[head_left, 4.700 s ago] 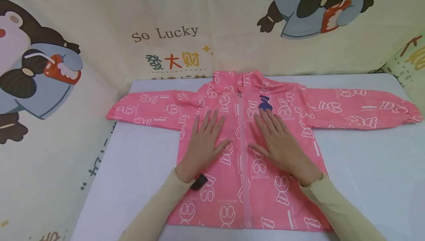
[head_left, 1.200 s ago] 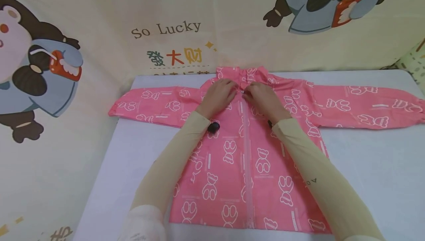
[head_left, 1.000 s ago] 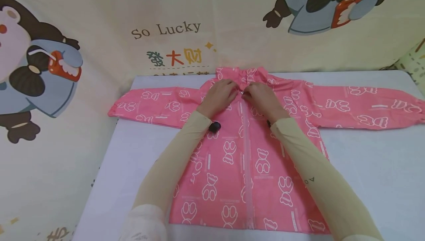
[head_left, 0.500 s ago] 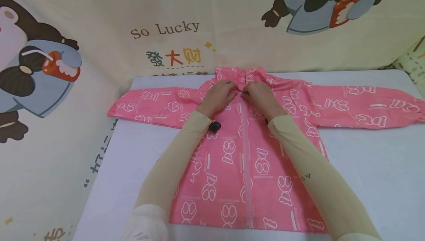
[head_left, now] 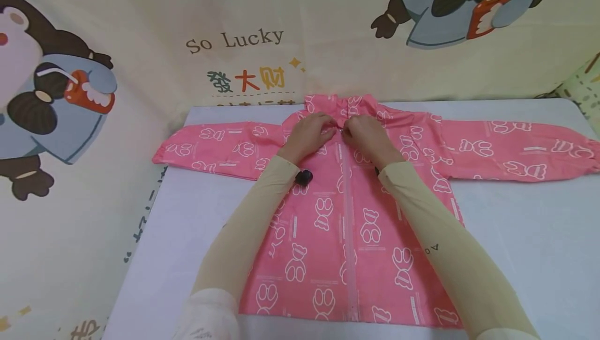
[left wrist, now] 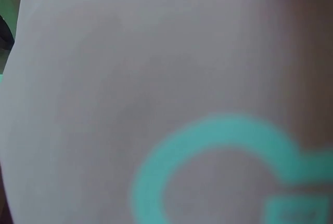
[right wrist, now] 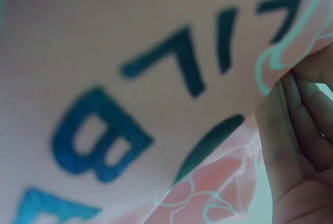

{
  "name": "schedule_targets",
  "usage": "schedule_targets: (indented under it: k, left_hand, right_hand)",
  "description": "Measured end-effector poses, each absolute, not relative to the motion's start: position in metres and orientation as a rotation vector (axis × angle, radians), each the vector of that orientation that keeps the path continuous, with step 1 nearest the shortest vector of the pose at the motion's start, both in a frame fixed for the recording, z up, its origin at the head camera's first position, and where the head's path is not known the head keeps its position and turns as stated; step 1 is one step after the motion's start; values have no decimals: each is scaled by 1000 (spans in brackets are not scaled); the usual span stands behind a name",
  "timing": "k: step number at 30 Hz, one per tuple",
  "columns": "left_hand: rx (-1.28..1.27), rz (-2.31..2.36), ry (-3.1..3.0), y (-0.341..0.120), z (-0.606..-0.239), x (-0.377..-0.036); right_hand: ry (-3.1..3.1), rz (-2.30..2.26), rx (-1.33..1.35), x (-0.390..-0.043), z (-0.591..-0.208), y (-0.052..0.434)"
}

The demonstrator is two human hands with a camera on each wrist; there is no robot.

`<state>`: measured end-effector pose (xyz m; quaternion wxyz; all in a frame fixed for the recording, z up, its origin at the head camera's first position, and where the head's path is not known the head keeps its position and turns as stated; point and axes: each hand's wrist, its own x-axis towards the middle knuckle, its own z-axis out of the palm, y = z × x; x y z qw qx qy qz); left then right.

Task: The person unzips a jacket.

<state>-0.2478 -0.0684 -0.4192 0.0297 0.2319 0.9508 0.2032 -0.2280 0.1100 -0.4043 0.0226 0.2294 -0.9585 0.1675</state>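
A pink jacket (head_left: 347, 225) with white bear outlines lies front up on the white table (head_left: 525, 236), zipped, sleeves spread left and right. Both hands meet at the top of the zipper (head_left: 341, 130), just below the collar (head_left: 344, 104). My left hand (head_left: 328, 129) has its fingers curled, pinching the fabric left of the zipper. My right hand (head_left: 350, 131) pinches the fabric at the zipper top from the right. The left wrist view shows only blurred jacket cloth (left wrist: 156, 78). In the right wrist view, printed cloth (right wrist: 130, 52) fills the frame beside the right hand's fingers (right wrist: 302, 146).
A cream cartoon-printed backdrop (head_left: 234, 43) stands right behind the table's far edge and runs down its left side. The left sleeve cuff (head_left: 161, 152) hangs at the table's left edge; the right cuff (head_left: 591, 155) reaches the far right. Bare tabletop (head_left: 187, 236) flanks the jacket body.
Earlier both hands lay flat on the jacket's chest; since then they have moved up to the collar and pinched at the zipper top. Over the last second they have barely moved.
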Motion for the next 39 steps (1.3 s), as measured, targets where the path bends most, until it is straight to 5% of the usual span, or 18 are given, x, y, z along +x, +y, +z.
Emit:
schedule_targets:
  k: [39]
  left_hand:
    - [640,686,2896,-70,-417,-247]
  right_hand:
    - [-3084,787,697,-234,-409,117]
